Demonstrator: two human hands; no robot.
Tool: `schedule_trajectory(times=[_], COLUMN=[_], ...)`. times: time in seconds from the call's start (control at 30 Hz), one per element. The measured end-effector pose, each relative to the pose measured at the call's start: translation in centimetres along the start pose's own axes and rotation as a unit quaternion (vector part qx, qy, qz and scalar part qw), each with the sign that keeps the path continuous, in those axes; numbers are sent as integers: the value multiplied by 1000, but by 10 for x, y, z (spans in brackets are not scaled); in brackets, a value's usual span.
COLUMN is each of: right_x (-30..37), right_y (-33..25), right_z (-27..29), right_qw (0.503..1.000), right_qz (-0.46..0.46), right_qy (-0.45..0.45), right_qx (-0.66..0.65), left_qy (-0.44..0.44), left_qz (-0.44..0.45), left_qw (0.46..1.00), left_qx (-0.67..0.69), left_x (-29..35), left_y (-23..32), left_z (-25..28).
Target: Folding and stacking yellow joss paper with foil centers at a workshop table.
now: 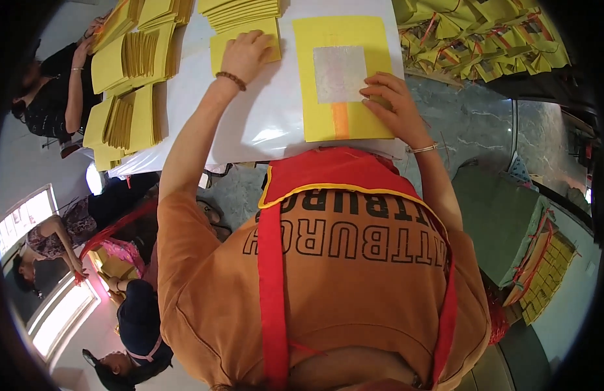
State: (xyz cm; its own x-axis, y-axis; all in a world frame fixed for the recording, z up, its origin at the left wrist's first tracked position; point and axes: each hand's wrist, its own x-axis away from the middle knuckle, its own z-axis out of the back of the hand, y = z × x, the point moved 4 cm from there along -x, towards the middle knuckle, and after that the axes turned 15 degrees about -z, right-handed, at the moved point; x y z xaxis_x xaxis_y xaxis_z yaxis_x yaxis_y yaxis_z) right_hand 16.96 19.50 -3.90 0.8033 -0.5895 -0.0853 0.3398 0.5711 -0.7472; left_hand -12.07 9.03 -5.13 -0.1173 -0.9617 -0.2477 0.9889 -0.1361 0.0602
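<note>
White surface [266,120]: a yellow sheet [316,120] lies right, long axis near-to-far; the nearer right hand [398,107], loosely curled, touches its silver square [339,73]. Farther left, the left hand [246,57] rests on yellow paper [217,51]; whether either grips is unclear.

Yellow sheets [319,119]: matt paper. Silvery square [339,73]: dull sheen. Table cover [270,128]: glossy, plastic-looking. Apron [337,171]: cloth.

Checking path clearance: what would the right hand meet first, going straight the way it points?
The right hand would likely meet the silvery square on the yellow paper; whether they touch now is unclear.
</note>
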Motion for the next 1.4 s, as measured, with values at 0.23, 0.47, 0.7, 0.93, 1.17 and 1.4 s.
schedule_trajectory(times=[0.23, 0.47, 0.7, 0.93, 1.17, 1.4], right_x=[3, 2, 4, 4, 3, 4], right_y=[2, 13, 20, 19, 15, 18], right_z=[2, 0, -1, 3, 4, 5], right_qw=[1000, 995, 986, 969, 969, 967], right_qz=[-2, -40, -43, -59, -70, -55], right_qy=[0, -53, -77, -95, -101, -110], right_qx=[-29, -78, -144, -222, -215, -222], left_qy=[50, 19, -49, -38, -20, -44], left_qz=[-206, -184, -74, -57, -43, -13], left_qw=[955, 941, 900, 916, 899, 892], left_qx=[207, 282, 428, 396, 436, 449], left_x=[7, 10, 5, 4, 6, 4], left_y=[170, 157, 145, 146, 142, 141], left_z=[49, 45, 36, 39, 36, 36])
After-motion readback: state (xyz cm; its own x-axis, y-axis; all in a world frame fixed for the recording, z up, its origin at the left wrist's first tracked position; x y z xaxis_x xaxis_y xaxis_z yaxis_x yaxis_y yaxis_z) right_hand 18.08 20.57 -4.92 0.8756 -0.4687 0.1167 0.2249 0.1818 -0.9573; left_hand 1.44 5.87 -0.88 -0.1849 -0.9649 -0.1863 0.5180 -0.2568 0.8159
